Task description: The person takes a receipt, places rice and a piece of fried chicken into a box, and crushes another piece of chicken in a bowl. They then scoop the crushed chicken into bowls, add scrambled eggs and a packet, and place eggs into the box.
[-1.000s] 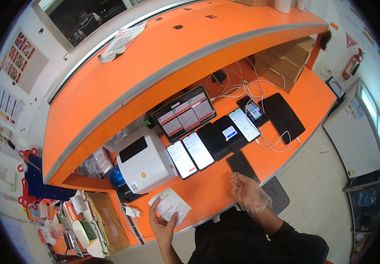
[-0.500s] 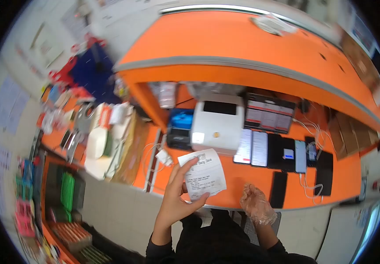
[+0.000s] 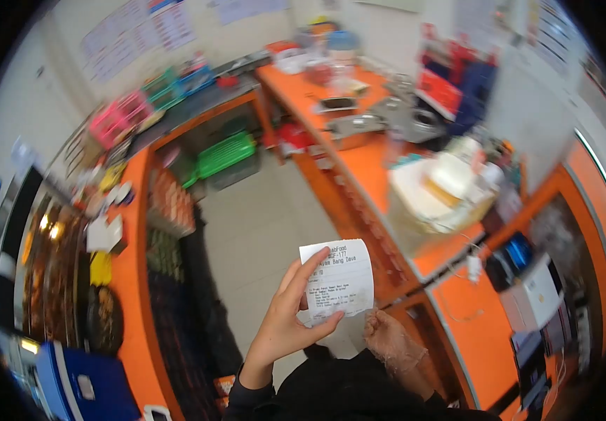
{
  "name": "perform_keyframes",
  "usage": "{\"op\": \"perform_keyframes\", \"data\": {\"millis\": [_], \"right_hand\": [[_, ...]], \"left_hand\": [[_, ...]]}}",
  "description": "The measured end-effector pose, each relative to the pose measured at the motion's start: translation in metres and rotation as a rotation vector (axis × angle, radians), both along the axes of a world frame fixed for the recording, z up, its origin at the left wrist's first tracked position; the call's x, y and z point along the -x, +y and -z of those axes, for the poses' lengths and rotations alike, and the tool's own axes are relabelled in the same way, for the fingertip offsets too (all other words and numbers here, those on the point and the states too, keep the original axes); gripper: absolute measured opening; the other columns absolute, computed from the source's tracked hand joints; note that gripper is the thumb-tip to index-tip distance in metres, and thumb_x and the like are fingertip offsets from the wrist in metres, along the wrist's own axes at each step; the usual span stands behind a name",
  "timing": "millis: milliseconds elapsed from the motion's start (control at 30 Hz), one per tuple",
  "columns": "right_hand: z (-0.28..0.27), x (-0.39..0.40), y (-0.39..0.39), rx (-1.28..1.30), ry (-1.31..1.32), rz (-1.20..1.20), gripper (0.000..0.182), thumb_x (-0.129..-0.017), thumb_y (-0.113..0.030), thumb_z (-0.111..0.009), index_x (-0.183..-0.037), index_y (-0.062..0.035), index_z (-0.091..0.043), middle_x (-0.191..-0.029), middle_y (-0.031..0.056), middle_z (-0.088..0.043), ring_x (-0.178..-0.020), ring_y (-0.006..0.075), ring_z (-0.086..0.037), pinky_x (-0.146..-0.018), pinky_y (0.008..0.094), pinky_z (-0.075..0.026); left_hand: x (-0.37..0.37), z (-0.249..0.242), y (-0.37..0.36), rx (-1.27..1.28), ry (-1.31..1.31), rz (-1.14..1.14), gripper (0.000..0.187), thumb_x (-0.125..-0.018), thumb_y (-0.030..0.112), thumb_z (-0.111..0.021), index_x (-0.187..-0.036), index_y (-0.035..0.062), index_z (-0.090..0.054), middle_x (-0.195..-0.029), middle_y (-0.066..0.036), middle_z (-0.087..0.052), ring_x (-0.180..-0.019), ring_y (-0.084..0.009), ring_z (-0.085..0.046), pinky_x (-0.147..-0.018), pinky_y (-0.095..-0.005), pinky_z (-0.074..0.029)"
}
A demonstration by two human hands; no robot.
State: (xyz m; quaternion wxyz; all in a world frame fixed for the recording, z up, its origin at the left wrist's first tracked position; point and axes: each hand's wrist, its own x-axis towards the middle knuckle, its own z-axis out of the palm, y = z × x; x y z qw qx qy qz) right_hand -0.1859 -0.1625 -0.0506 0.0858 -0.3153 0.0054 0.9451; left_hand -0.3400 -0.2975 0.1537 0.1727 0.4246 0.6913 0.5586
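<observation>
white printed receipt (image 3: 338,281), slightly curled, in left hand (image 3: 285,323)

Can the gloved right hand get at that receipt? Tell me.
Probably yes. The right hand, in a clear glove, sits just below the lower right corner of the receipt, which the left hand holds up by its left edge. Nothing lies between them.

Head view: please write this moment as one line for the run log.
left hand: holds receipt upright, grip shut | right hand: clear glove, below receipt, holds nothing visible | background: orange counter, white printer
</observation>
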Motion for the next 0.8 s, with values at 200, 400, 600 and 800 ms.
{"op": "perform_keyframes", "data": {"millis": [200,400,600,800], "right_hand": [[-0.007,0.140,-0.083,0.017,0.013,-0.318,0.006,-0.088,-0.009,-0.048,-0.084,-0.0052,-0.048,-0.075,0.0016,-0.048,-0.066,0.0117,-0.048,-0.059,0.0246,-0.042],[0.028,0.259,-0.105,0.060,-0.044,-0.462,0.005,-0.087,-0.008,-0.051,-0.083,-0.0049,-0.049,-0.070,0.0022,-0.048,-0.063,0.0130,-0.049,-0.057,0.0256,-0.042],[0.047,0.435,-0.107,-0.179,-0.142,-0.517,0.016,-0.089,-0.013,-0.048,-0.074,-0.0069,-0.047,-0.066,0.0015,-0.048,-0.056,0.0114,-0.045,-0.050,0.0221,-0.039],[0.006,0.665,-0.146,-0.308,-0.092,-0.693,0.015,-0.089,-0.012,-0.044,-0.075,-0.0081,-0.046,-0.068,0.0005,-0.048,-0.054,0.0109,-0.044,-0.049,0.0215,-0.038]], "left_hand": [[0.088,0.014,-0.128,-0.063,-0.054,-0.300,0.079,-0.064,-0.010,-0.068,-0.134,0.0003,-0.033,-0.118,-0.011,-0.039,-0.115,-0.0228,-0.046,-0.089,-0.0343,-0.051],[0.185,0.032,-0.207,-0.095,-0.061,-0.536,0.079,-0.064,-0.013,-0.066,-0.135,0.0002,-0.032,-0.120,-0.012,-0.038,-0.116,-0.0233,-0.046,-0.090,-0.0340,-0.050],[0.323,0.046,-0.257,-0.156,-0.023,-0.744,0.076,-0.069,-0.009,-0.064,-0.136,0.0033,-0.032,-0.125,-0.014,-0.038,-0.113,-0.0222,-0.050,-0.083,-0.0296,-0.052],[0.454,0.041,-0.306,-0.318,-0.034,-0.993,0.077,-0.070,-0.010,-0.064,-0.137,0.0026,-0.029,-0.126,-0.013,-0.036,-0.114,-0.0231,-0.049,-0.087,-0.0319,-0.050]]}}
